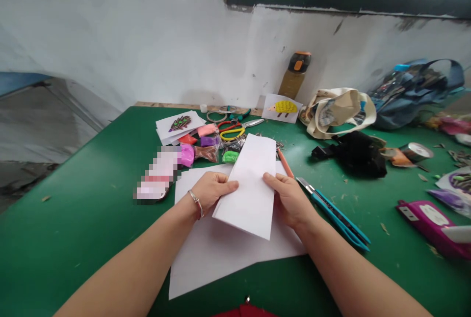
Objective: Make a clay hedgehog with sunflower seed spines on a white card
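A folded sheet of white paper (253,184) is held up between both my hands. My left hand (213,192), with a silver bracelet on the wrist, pinches its left edge, thumb on top. My right hand (290,197) grips the right edge the same way, its fingers hidden behind the paper. Below lies more white paper (198,258), flat on the green table. To the right of my right hand rests a blue utility knife (336,216), its blade end toward the paper. An orange pencil (286,163) lies just beyond that hand.
Bagged coloured clay (208,153), yellow-handled scissors (232,134) and wire rings lie behind the paper. A blurred-out object (158,174) is at left. A bottle (294,76) and hedgehog picture (282,108) stand by the wall. Bags (338,111) and a purple case (434,226) are at right.
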### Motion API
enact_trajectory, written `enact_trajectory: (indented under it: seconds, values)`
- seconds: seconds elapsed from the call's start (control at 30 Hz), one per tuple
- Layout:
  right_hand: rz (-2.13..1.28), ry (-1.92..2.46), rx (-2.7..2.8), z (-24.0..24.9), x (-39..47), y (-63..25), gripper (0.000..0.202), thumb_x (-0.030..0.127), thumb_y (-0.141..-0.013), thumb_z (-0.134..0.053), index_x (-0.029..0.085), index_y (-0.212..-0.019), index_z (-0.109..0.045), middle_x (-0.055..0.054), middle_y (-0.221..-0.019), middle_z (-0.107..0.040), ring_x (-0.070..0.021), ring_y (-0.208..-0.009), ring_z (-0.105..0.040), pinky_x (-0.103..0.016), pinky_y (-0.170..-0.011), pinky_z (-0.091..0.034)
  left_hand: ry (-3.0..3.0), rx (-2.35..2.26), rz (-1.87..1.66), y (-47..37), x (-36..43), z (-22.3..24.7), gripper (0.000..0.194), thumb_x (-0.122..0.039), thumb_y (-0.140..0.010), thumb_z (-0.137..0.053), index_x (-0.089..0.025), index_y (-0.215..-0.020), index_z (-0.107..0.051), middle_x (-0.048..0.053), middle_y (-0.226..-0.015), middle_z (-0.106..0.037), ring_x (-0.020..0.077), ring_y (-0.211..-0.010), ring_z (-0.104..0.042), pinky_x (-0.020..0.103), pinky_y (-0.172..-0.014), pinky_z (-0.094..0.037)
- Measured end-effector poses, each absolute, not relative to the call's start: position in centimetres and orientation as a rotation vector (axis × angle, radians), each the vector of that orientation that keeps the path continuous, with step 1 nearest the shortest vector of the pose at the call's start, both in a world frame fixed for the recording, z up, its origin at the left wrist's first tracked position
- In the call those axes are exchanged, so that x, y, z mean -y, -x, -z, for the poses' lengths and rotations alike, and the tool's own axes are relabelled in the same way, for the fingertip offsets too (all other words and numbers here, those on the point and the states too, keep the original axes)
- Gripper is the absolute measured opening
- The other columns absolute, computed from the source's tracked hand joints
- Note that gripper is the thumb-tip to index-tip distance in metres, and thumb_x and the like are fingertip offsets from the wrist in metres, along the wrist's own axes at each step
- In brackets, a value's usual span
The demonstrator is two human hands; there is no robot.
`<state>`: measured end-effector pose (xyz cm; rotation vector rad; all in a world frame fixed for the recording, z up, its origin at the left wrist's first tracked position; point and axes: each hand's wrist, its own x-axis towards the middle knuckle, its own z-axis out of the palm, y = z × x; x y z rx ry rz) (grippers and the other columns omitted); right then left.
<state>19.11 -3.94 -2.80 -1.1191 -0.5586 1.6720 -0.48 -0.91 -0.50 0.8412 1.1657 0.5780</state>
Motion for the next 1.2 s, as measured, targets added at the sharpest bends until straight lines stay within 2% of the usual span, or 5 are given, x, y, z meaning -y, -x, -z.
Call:
enact_trajectory:
  seconds: [0.23, 0.43, 0.63, 0.93, 1.2]
  values:
    - [-1.695, 1.147, 0.543, 2.7, 4.1, -18.9, 0.032, 0.033, -0.074, -0.073, 0.011, -0.096, -0.068, -0.013, -0.084, -0.073, -0.0246, -0.073, -0.068, -0.037, -0.068, -0.055, -0.881, -1.197, -0.575, 0.5, 0.8, 0.7, 0.029, -0.035, -0.063, -0.078, -0.013, -0.059, -0.059, -0.001, -0.050, -0.060, 0.0108, -0.044, -0.051, 0.022, -0.042, -0.038]
    - [-1.741, 1.108, 0.534, 2.4, 4.2, -18.9, 0.033, 0.038, -0.079, -0.068, 0.011, -0.097, -0.068, -0.014, -0.091, -0.073, -0.0259, -0.082, -0.069, -0.037, -0.071, -0.055, -0.880, -1.164, -0.566, 0.4, 0.9, 0.6, 0.028, -0.035, -0.064, -0.077, -0.013, -0.060, -0.060, -0.001, -0.050, -0.059, 0.0106, -0.044, -0.050, 0.022, -0.043, -0.037]
    - [-1.855, 1.014, 0.534, 2.1, 5.0, -18.4, 0.034, 0.035, -0.079, -0.069, 0.012, -0.105, -0.067, -0.013, -0.098, -0.072, -0.0258, -0.088, -0.068, -0.037, -0.077, -0.055, -0.885, -1.156, -0.570, 0.5, 0.9, 0.4, 0.031, -0.038, -0.062, -0.078, -0.013, -0.059, -0.060, 0.000, -0.050, -0.059, 0.0111, -0.044, -0.051, 0.023, -0.044, -0.037]
    - [-1.818, 1.027, 0.515, 2.4, 4.9, -18.2, 0.039, 0.041, -0.080, -0.066, 0.013, -0.108, -0.066, -0.013, -0.097, -0.072, -0.0263, -0.088, -0.068, -0.039, -0.078, -0.054, -0.860, -1.121, -0.557, 0.5, 1.0, 0.5, 0.027, -0.035, -0.063, -0.077, -0.013, -0.060, -0.061, 0.000, -0.051, -0.061, 0.0113, -0.045, -0.052, 0.023, -0.045, -0.038]
    - [-1.736, 1.057, 0.546, 2.7, 4.9, -17.9, 0.035, 0.034, -0.077, -0.070, 0.014, -0.105, -0.066, -0.011, -0.090, -0.074, -0.0255, -0.079, -0.069, -0.038, -0.074, -0.054, -0.823, -1.065, -0.542, 0.4, 1.3, 0.2, 0.032, -0.039, -0.059, -0.080, -0.012, -0.063, -0.063, 0.003, -0.057, -0.064, 0.0141, -0.051, -0.057, 0.026, -0.050, -0.043]
